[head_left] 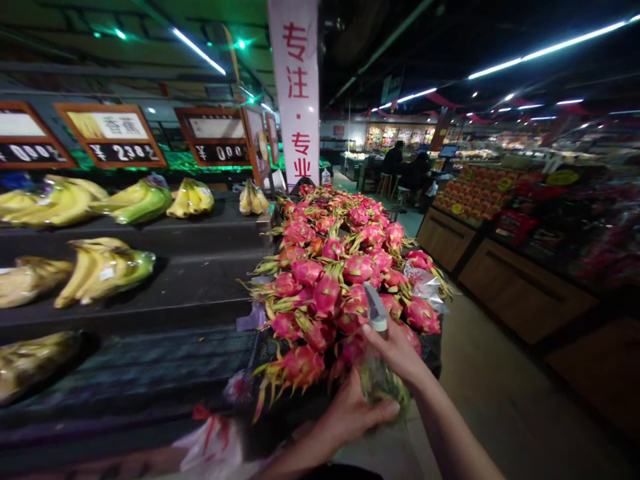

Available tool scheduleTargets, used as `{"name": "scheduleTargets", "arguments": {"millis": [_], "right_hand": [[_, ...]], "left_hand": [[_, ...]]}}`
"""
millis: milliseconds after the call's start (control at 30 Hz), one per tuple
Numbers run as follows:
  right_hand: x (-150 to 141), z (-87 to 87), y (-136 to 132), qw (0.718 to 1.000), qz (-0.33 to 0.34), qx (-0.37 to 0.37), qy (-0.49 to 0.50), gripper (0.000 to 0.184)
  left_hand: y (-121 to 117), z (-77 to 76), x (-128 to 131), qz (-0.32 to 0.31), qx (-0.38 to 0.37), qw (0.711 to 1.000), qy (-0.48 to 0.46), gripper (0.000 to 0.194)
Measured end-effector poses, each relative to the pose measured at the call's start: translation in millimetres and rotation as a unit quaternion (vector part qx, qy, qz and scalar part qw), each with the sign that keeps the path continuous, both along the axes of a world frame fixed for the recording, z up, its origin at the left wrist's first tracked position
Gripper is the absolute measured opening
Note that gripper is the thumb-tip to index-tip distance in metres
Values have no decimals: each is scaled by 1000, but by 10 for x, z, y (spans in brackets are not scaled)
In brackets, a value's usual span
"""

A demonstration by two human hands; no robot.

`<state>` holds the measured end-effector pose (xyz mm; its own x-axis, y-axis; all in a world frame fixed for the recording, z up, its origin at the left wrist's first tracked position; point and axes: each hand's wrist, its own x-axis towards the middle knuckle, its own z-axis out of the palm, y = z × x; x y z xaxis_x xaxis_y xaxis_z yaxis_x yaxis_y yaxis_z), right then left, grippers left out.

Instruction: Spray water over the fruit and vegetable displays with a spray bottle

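While the person's left hand [353, 408] cups a blurred greenish see-through bundle [375, 381] from below, thumb across it, the right hand [397, 350] grips the lower end of a grey curved piece [375, 308] just above. Both hands' fingers are mostly closed; can't tell how tightly. Bundle's at the near end of the dragon fruit heap [325, 293]; wrapped bananas [103, 273] sit on shelves [200, 280] leftward.
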<state>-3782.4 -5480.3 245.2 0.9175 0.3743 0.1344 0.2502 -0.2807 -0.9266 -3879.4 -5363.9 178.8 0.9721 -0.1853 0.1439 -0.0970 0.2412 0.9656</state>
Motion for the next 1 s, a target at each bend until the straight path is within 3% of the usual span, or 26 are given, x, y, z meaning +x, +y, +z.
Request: {"name": "scheduleTargets", "arguments": {"millis": [100,233,333,433,533,667,833,1000], "right_hand": [[-2,285,516,991,120,-38,-42,48],[-56,620,1118,970,220,-89,-52,54],[-18,729,1400,960,254,-107,-44,60],[105,752,1477,964,239,-106,-38,55],[280,763,1343,975,201,-83,-51,50],[520,771,925,991,116,-42,-55,48],[703,752,245,998,-15,-3,-58,54],[706,697,-349,989,-139,52,2,59]], "left_hand": [[325,147,-142,91,15,996,3,105],[639,197,-271,208,7,977,37,99],[759,243,-284,256,-11,963,79,99],[804,330,-198,262,-13,961,90,99],[789,407,-14,234,11,969,75,102],[649,469,314,145,72,986,31,96],[275,571,678,26,112,993,-11,102],[-114,698,840,-29,181,983,30,114]]}}
